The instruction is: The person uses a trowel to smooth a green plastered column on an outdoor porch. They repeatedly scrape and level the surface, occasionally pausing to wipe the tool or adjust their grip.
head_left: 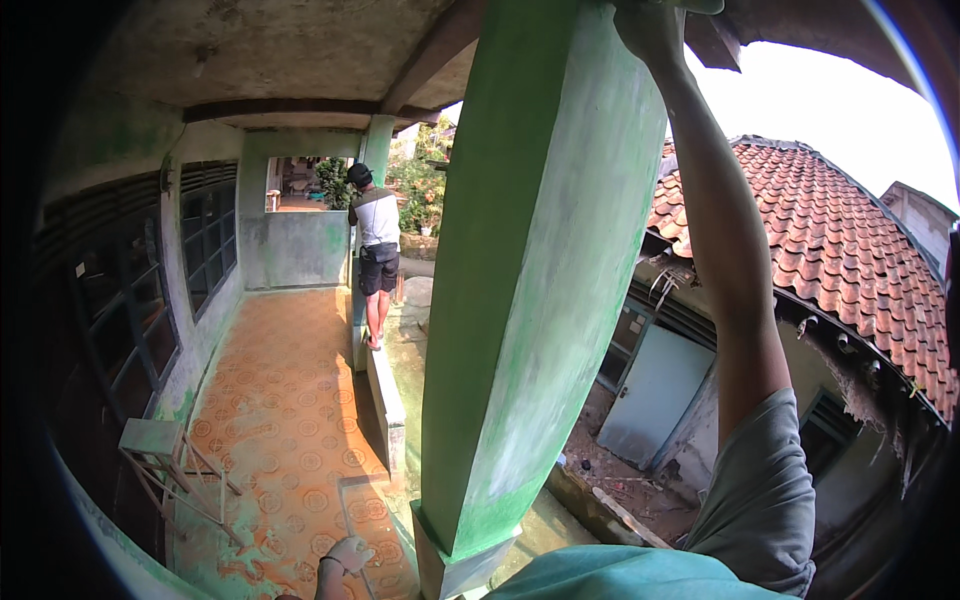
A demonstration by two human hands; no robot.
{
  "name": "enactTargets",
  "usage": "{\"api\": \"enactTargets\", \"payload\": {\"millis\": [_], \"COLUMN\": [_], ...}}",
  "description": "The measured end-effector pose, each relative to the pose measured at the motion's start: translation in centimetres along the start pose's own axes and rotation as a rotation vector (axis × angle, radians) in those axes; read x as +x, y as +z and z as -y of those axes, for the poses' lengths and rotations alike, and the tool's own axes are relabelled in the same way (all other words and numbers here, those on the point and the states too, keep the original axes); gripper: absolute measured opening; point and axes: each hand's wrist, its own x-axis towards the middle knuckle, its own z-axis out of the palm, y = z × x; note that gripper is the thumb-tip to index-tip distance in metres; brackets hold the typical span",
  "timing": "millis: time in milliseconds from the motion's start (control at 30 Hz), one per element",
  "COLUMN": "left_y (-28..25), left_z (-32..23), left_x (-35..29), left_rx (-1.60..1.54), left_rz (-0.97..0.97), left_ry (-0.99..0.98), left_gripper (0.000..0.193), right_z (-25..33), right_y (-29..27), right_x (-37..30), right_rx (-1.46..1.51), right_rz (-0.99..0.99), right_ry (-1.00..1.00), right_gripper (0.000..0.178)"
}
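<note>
A tall green pillar (520, 270) with pale, worn patches rises right in front of me. My right hand (652, 30) is raised high against the pillar's upper right side, and the arm stretches up along it. The top edge cuts off most of its fingers, so their grip is hidden. Something pale shows beside that hand, too cropped to name. Low down, left of the pillar's base, my left hand (349, 553) is closed, pale and dusty or gloved. A thin rod (346, 512) runs through its grip above the orange floor.
Another person (376, 250) stands on a low wall (386, 395) at a farther pillar. A small stool-like stand (155, 437) is by the left windows. Patterned orange tiles (280, 430) cover the porch. To the right are a tiled roof (830, 230) and a pale door (655, 395).
</note>
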Motion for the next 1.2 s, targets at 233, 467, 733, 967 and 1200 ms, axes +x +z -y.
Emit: {"api": "enactTargets", "payload": {"millis": [233, 467, 733, 967, 1200], "left_y": [-1.3, -2.2, -2.6, -3.1, -1.5], "left_z": [-1.8, -0.2, -1.1, -2.6, 0.4], "left_x": [-1.7, -2.5, -2.9, -3.1, 0.8], "left_rx": [0.017, 0.059, 0.005, 0.017, 0.024], "left_rz": [-0.002, -0.058, -0.106, -0.079, -0.042], "left_ry": [-0.089, -0.148, -0.148, -0.097, 0.025], "left_gripper": [0.053, 0.051, 0.049, 0.05, 0.053], "right_z": [-3.8, 1.8, -3.9, -2.9, -5.5], "right_y": [2.5, -0.6, 2.5, 1.9, 3.3], "right_x": [0.2, 6.2, 4.3, 4.4, 6.3], "right_rx": [1.227, 0.174, 0.416, 0.352, 0.821], "right_rz": [0.117, 0.054, -0.002, 0.001, 0.023], "right_ry": [0.231, 0.176, 0.133, 0.196, 0.292], "right_gripper": [0.027, 0.018, 0.009, 0.009, 0.011]}}
